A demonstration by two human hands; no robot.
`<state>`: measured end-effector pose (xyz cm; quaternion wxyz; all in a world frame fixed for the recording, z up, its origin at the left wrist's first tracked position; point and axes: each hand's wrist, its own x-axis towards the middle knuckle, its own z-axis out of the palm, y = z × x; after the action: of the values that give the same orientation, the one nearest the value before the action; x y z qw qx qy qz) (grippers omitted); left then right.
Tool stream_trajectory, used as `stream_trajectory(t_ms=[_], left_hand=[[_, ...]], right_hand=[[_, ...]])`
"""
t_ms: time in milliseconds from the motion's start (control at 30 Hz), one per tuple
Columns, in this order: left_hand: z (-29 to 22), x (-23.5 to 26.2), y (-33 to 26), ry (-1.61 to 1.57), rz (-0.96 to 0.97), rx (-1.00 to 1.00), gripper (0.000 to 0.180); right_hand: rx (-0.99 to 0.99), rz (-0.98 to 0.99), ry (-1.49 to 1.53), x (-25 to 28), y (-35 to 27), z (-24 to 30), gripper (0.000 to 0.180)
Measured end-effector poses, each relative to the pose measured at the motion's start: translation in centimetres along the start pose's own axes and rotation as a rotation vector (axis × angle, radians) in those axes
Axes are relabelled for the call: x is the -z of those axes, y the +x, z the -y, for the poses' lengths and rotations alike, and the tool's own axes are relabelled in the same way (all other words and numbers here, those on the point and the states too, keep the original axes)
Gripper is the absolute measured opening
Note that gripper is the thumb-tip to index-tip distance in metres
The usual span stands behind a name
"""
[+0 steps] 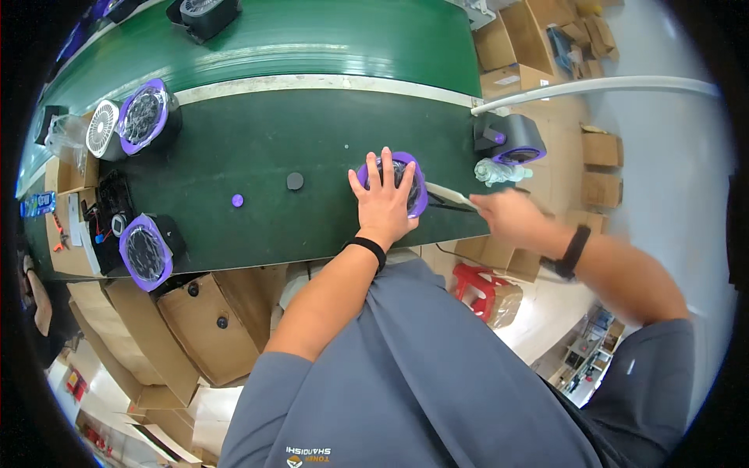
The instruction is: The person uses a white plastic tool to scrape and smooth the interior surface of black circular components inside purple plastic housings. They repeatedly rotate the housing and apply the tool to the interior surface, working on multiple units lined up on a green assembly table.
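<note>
My left hand (pixel 380 204) lies spread on the front of a purple-rimmed device (pixel 421 187) with a dark round face, pressing on it near the bench's front edge. The hand hides most of that face. My right hand (pixel 511 222) is closed around the end of a pale flat strip (pixel 450 194), whose other end reaches the device's right side. Its exact kind cannot be made out. Left of my left hand, a dark grey round knob (pixel 295 181) and a smaller purple round cap (pixel 237 200) lie on the green bench (pixel 265 132).
Similar purple-rimmed devices stand at the left (pixel 146 253), far left (pixel 144 117) and right (pixel 521 140) of the bench. A crumpled clear plastic bag (pixel 499 172) lies by the right one. Open cardboard boxes (pixel 207 327) and a red stool (pixel 472 288) stand below the front edge.
</note>
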<state>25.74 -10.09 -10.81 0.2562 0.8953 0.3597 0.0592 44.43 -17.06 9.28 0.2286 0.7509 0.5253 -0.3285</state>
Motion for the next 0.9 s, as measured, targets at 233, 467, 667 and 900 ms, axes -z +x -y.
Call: stream_trajectory(t_ms=[233, 467, 667, 900], left_hand=[[0.3, 0.0, 0.2, 0.019, -0.019, -0.004, 0.112], [-0.1, 0.1, 0.0, -0.016, -0.001, -0.029, 0.111], [-0.4, -0.1, 0.0, -0.037, -0.037, -0.020, 0.113], [-1.1, 0.5, 0.3, 0.058, -0.001, -0.026, 0.113]], right_hand=[[0.059, -0.032, -0.214, -0.5, 3.2, 2.6, 0.027], [0.292, 0.189, -0.247, 6.2, 10.6, 0.3, 0.018], [0.250, -0.067, -0.352, 6.3, 7.6, 2.2, 0.020], [0.256, -0.780, 0.450, -0.3, -3.2, -2.6, 0.013]])
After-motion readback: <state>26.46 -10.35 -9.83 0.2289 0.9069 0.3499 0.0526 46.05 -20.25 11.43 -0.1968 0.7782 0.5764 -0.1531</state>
